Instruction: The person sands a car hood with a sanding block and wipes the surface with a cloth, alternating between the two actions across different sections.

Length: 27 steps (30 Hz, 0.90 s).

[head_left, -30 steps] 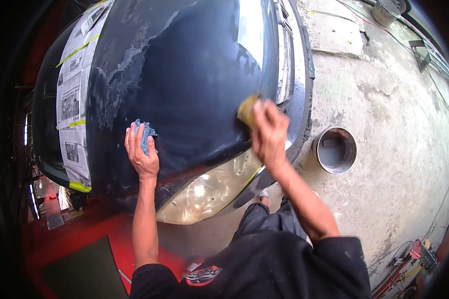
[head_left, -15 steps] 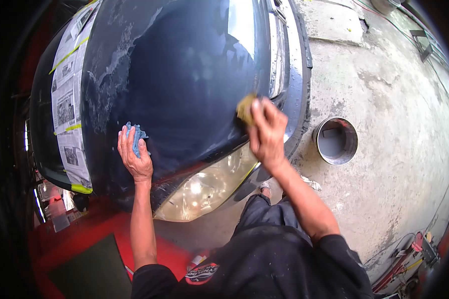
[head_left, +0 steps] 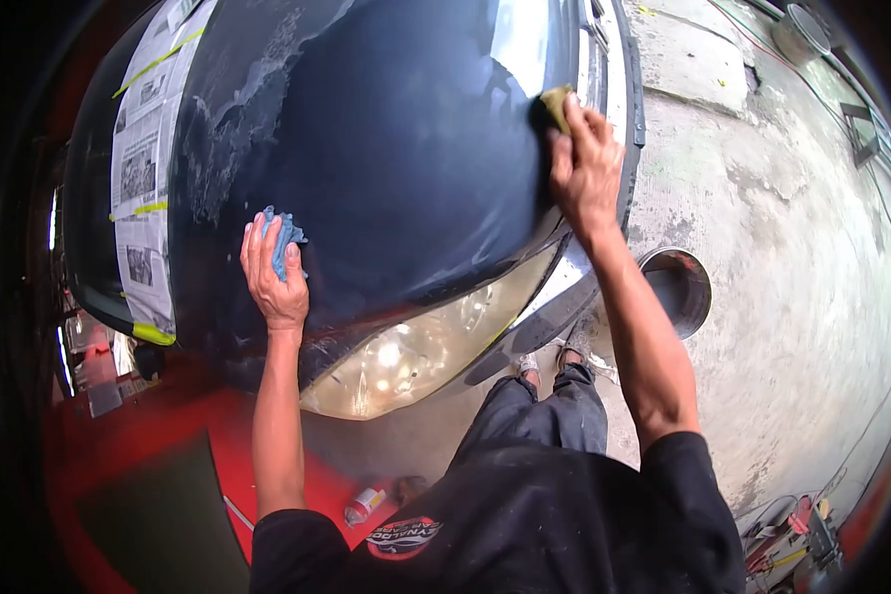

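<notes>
My left hand [head_left: 276,287] is closed around a crumpled blue cloth [head_left: 285,243] and rests on the dark car hood [head_left: 396,148]. Near the hood's front edge, beside the grille, my right hand [head_left: 591,173] grips a small yellow-brown pad [head_left: 556,107] and presses it to the panel. The pad's exact kind is hard to make out. Beneath both hands the surface looks wet, with pale grey residue toward the left. A yellowed headlight [head_left: 421,358] lies between my forearms.
Newspaper [head_left: 144,163] held by yellow-green tape covers a strip left of the hood. A metal bucket [head_left: 701,297] with grey liquid stands on the concrete floor [head_left: 772,346], partly behind my right forearm. A red bottle [head_left: 364,506] lies low left; another bucket [head_left: 800,36] stands top right.
My right hand has slid the pad forward and right along the hood's front edge. My left hand keeps the cloth in nearly the same spot, and the view has shifted slightly.
</notes>
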Each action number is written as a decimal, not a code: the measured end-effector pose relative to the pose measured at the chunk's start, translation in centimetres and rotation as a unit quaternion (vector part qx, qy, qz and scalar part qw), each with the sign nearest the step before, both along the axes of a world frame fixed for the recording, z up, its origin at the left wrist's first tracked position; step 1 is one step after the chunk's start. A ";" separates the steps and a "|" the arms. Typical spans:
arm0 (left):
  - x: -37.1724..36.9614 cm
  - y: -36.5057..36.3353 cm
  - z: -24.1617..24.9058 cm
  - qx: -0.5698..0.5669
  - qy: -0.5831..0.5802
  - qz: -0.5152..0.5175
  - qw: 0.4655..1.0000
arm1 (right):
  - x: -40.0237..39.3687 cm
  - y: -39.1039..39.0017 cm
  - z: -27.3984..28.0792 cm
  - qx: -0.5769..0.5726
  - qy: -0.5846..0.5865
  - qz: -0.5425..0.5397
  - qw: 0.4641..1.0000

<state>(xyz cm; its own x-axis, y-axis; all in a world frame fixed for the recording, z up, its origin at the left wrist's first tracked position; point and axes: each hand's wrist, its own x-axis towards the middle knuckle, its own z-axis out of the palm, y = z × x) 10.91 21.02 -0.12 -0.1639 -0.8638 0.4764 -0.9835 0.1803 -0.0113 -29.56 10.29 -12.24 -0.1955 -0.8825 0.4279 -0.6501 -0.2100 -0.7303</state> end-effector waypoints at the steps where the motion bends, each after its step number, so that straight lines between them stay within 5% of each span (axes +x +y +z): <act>1: 0.0 -0.1 0.0 -0.002 0.003 0.000 1.000 | 0.5 0.1 0.1 0.002 -0.007 -0.011 1.000; 4: 0.0 -0.2 -0.1 -0.007 0.011 -0.002 1.000 | 3.5 7.3 -0.1 -0.074 0.003 0.015 0.997; 6: 0.0 -0.1 0.0 -0.003 0.008 0.000 1.000 | 5.3 13.8 0.2 -0.076 0.027 0.140 0.987; 8: 0.1 -0.1 -0.1 -0.002 0.006 0.002 1.000 | 3.6 11.9 -0.6 -0.121 0.052 0.173 0.976; 13: 0.2 -0.2 -0.2 -0.011 0.004 -0.002 1.000 | 2.0 2.7 0.4 -0.046 0.032 -0.008 0.998; 15: 0.2 -0.3 -0.1 -0.014 0.003 -0.003 1.000 | 5.3 7.4 2.1 0.042 0.018 0.052 0.998; 16: 0.3 -0.3 -0.2 -0.018 0.005 -0.003 1.000 | 7.7 10.3 1.9 -0.088 0.083 0.099 0.988; 18: 0.5 -0.3 -0.4 -0.018 0.007 -0.007 1.000 | 11.6 15.9 3.9 -0.030 0.093 0.211 0.972; 21: 0.5 -0.3 -0.4 -0.020 0.004 -0.008 1.000 | 6.9 12.4 3.2 -0.044 0.096 0.211 0.972; 24: 0.6 -0.2 -0.8 -0.023 0.003 0.005 1.000 | 3.6 8.9 2.1 -0.006 0.075 0.064 0.995; 27: 0.7 -0.4 -0.8 -0.029 0.006 0.004 1.000 | 7.6 11.8 2.9 -0.054 0.102 0.152 0.982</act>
